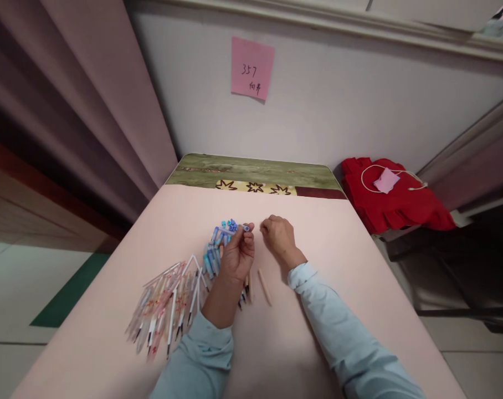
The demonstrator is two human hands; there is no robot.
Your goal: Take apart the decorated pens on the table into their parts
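Note:
My left hand (238, 255) is closed in a pinch on a small blue pen part (246, 228), held just above a pile of blue pen parts (218, 244) on the pink table (338, 266). Close to its right, my right hand (278, 235) has its fingers curled, and I cannot make out anything in them. A heap of clear pen barrels and refills (168, 305) lies left of my left forearm. One peach-coloured pen barrel (265, 286) rests between my forearms, with a few dark-tipped pieces (245, 291) beside my left wrist.
A green and yellow patterned cloth (255, 174) shows at the table's far edge, against a white wall with a pink sticky note (252, 68). A red cloth bundle (395, 199) with a white cord sits to the right. Curtains hang on the left.

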